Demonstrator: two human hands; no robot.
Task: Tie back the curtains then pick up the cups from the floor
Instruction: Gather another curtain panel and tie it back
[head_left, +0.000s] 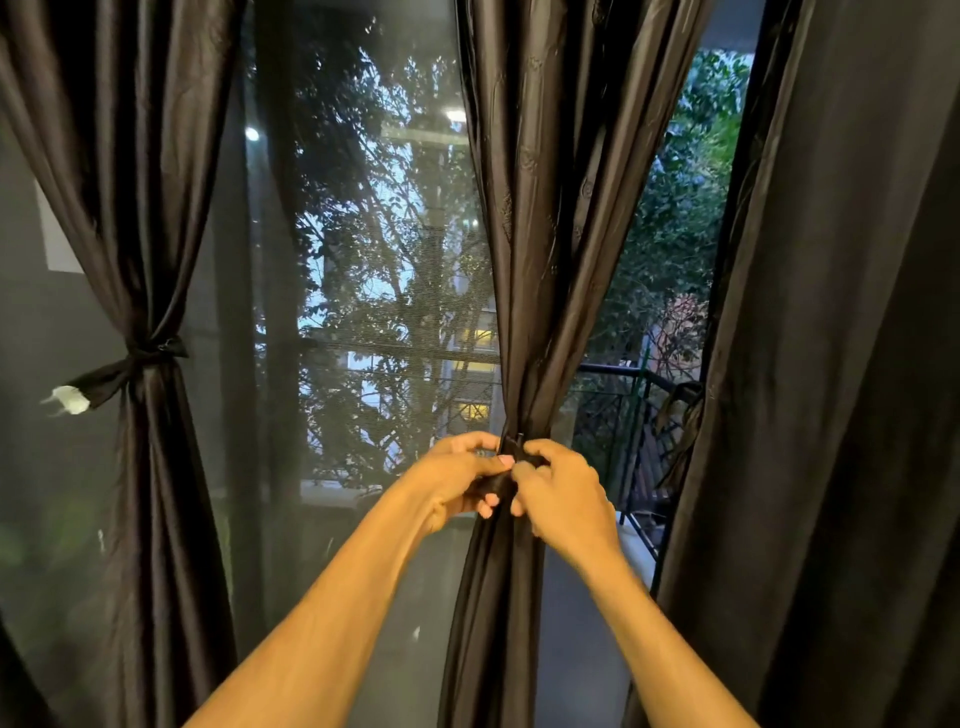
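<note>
Head view: left hand (457, 480) and right hand (558, 496) both pinch tieback (511, 457) round middle curtain (540, 260).

The middle curtain (530, 234) is dark brown cloth with a satin sheen, smooth, creased in long folds (faint embroidered motifs higher up). The tie band (514, 446) I pinch in my left hand (457, 478) and right hand (563, 493) is the same glossy cloth. The left curtain (135, 208) shines alike; the right curtain (831, 364) looks more matt. The window screen (374, 260) is fine dull mesh.
</note>
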